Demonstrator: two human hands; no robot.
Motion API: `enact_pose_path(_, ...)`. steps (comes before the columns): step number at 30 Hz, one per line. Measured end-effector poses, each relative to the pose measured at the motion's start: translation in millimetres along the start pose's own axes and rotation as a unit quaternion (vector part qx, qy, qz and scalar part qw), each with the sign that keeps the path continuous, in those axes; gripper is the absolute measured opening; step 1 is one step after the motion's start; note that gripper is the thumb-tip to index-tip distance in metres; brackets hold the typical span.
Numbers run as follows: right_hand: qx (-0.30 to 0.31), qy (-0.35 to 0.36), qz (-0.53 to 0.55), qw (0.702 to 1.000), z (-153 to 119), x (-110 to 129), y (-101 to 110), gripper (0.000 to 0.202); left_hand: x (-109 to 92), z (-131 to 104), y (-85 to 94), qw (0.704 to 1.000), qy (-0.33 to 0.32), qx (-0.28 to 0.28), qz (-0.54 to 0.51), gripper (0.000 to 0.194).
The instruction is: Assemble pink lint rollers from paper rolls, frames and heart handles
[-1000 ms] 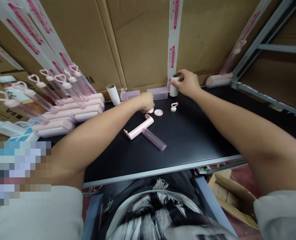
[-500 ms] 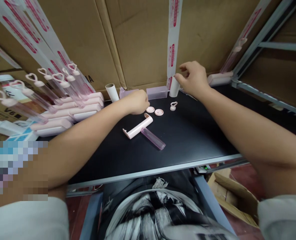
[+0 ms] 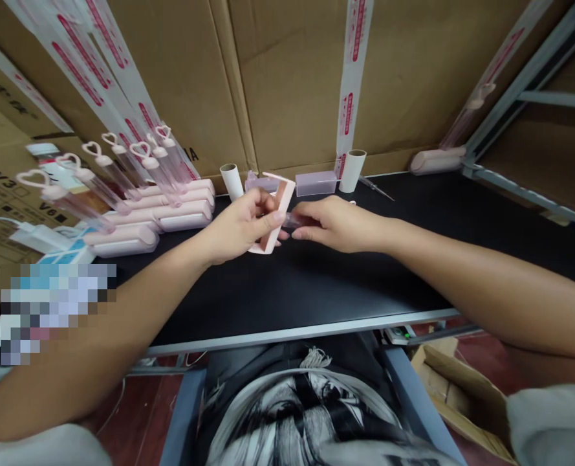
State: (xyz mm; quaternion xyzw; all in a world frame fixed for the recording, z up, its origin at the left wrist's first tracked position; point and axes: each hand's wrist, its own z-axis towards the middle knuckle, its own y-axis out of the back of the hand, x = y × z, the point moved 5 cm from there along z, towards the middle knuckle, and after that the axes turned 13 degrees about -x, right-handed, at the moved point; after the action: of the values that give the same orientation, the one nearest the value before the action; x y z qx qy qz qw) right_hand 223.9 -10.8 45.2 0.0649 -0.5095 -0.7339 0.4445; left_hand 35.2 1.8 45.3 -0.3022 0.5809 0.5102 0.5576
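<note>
Above the middle of the black tabletop, my left hand (image 3: 243, 223) is closed around a pale pink plastic bracket (image 3: 283, 202), its hollow inner side turned up. My right hand (image 3: 338, 223) pinches the clear pinkish tube (image 3: 292, 221) that joins the bracket; most of this tube is hidden by the fingers. Behind my right hand, only the top of a small pink heart-shaped loop (image 3: 352, 202) shows. The two round pink caps are out of sight behind my hands.
Several pink holders (image 3: 185, 215) with clear handles and heart loops stand at the left; another (image 3: 437, 160) is far right. Along the cardboard at the back are two white tubes (image 3: 232, 183), a translucent purple box (image 3: 316, 184) and a screwdriver (image 3: 377, 188). A metal edge (image 3: 287, 338) borders the table front.
The pink bracket and its clear tube have been lifted off the table into both hands. My right hand has come left and down from the white tube. The view has shifted slightly.
</note>
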Motion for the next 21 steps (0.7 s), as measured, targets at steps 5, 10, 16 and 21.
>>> enact_pose_path(5, -0.033, 0.116, 0.078, 0.99, -0.8, -0.3, 1.9, 0.019, -0.6, -12.9, -13.3, 0.979, 0.094, 0.12, -0.138, 0.058)
enact_pose_path(10, -0.054, 0.134, 0.076, 0.987, -4.1, 3.7, 4.2, 0.017, -6.0, -21.4, -29.2, 0.961, 0.136, 0.186, -0.155, 0.06)
enact_pose_path(16, -0.054, 0.126, 0.064, 0.989, 1.7, 6.2, 14.3, 0.022, -14.6, -21.4, -43.6, 0.973, 0.037, 0.09, -0.208, 0.053)
enact_pose_path(21, -0.146, -0.008, -0.065, 0.987, 3.3, -45.8, 64.2, 0.02, -37.5, -23.1, -15.8, 0.968, -0.069, -0.099, -0.221, 0.037)
